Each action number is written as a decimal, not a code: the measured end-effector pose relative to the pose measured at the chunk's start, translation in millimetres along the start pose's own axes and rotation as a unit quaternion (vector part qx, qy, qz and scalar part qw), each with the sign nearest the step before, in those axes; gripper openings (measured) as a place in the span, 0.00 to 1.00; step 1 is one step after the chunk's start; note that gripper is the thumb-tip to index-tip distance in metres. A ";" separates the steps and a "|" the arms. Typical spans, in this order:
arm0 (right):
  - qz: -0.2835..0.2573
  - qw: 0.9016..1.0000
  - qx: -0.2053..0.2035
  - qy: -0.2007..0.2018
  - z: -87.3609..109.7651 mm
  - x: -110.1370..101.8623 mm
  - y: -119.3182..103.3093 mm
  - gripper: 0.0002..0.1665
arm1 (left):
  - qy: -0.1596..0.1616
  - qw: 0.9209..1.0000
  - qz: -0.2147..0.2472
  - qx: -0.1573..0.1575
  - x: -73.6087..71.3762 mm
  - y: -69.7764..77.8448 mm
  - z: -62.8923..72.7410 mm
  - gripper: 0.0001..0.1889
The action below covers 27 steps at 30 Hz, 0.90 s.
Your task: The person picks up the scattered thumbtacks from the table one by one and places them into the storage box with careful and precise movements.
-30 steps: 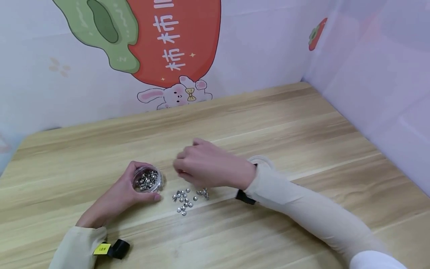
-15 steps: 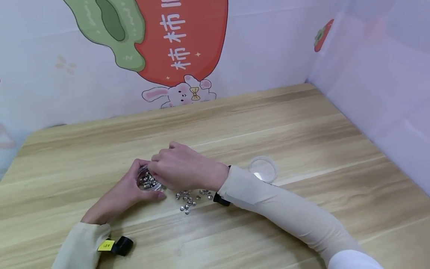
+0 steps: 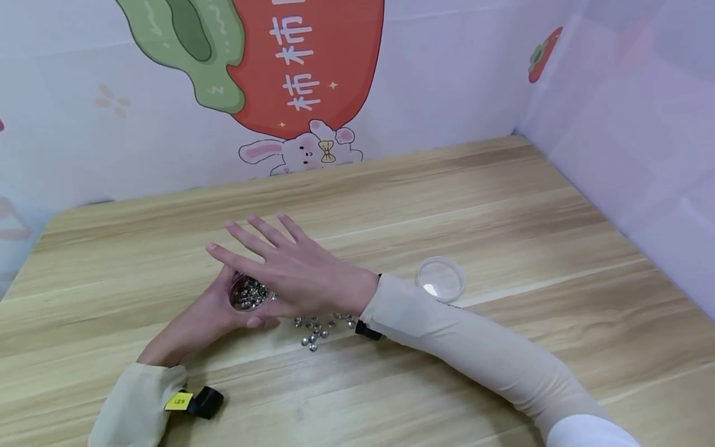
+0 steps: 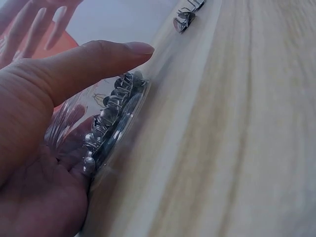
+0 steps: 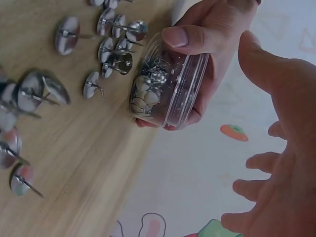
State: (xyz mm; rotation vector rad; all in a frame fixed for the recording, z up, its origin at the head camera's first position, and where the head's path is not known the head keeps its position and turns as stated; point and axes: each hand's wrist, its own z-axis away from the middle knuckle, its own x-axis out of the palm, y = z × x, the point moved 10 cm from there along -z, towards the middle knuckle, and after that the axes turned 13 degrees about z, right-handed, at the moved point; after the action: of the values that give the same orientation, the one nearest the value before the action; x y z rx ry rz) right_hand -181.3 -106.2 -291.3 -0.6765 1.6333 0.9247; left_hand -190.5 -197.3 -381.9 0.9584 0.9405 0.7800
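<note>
My left hand (image 3: 209, 313) grips a small clear round jar (image 5: 185, 94) of silver thumbtacks (image 3: 249, 293) on the table, its thumb and fingers curled round the wall. The jar's mouth has no lid on it. Over the jar's right side, in the head view, my right hand (image 3: 296, 273) is held with its fingers straight and spread, and nothing shows in it. It hides part of the jar's opening. Loose thumbtacks (image 3: 313, 346) lie on the wood just right of the jar, several of them point up in the right wrist view.
A clear round lid (image 3: 441, 279) lies on the wooden table (image 3: 391, 385), right of the loose tacks and beyond the right sleeve (image 3: 463, 341). Printed wall panels (image 3: 447, 74) stand along the table's back and right edges.
My right hand has moved left from above the loose tacks to the jar, and its curled fingers have spread out straight. The left hand keeps its grip on the jar.
</note>
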 end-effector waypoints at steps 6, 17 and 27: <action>0.002 1.000 -0.011 -0.006 2.1 0.8 -0.8 0.61 | -0.007 1.000 -0.009 0.007 1.0 0.4 -3.6 0.59; -0.043 0.997 0.020 -0.056 47.6 15.7 37.3 0.57 | 0.011 1.000 -0.005 -0.002 2.2 0.5 -3.1 0.46; -0.067 0.995 0.038 -0.063 71.1 24.5 64.5 0.49 | 0.021 1.000 -0.011 -0.012 1.7 -1.7 -3.6 0.46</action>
State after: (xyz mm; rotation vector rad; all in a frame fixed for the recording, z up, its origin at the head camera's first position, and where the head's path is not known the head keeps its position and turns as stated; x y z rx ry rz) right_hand -202.6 -10.9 -308.1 -0.6545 1.4860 0.7896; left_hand -192.9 -195.3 -384.9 0.9115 0.9745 0.7931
